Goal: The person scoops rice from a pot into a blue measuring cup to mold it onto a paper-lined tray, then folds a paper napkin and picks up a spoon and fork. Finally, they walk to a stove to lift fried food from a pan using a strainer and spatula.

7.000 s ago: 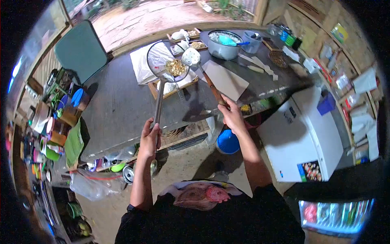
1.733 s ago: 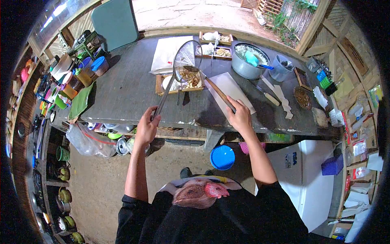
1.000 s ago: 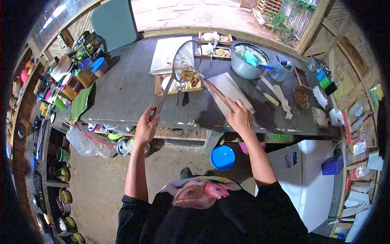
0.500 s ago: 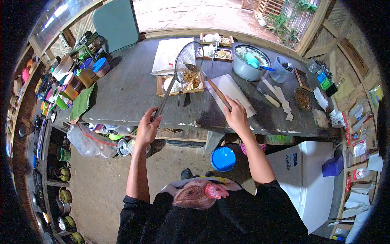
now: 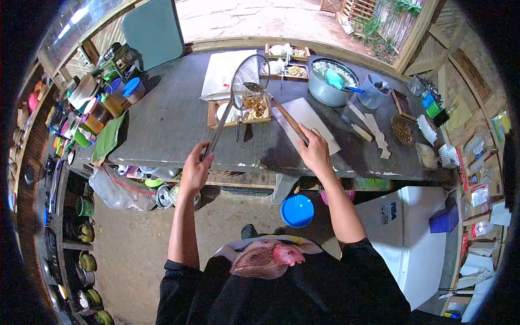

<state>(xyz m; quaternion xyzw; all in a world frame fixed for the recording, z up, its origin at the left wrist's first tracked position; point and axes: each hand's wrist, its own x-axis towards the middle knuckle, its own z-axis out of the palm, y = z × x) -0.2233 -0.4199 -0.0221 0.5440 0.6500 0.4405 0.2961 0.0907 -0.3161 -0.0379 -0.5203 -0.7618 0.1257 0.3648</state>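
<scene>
The person stands at the near edge of a long dark wooden bench, both arms stretched out over it. The left hand is closed around the end of the thin metal handle of a wire skimmer, whose round mesh basket is tipped up on edge above a wooden tray. The right hand is clenched around the wooden handle of a ladle – its metal bowl reaches in against the lower part of the mesh. Below the two tools lies a small heap of golden fried pieces, in the right half of the tray. Whether any of the food is in the mesh I cannot tell.

Just right of the tray a pale rectangular board lies flat, passing under the ladle's handle. Beyond it stands a metal pot with a teal spatula resting in it. A white sheet is spread behind the tray, and jars and tubs crowd the left end – well apart from both hands. Under the bench edge, on the dirt floor, sits a round blue lid.
</scene>
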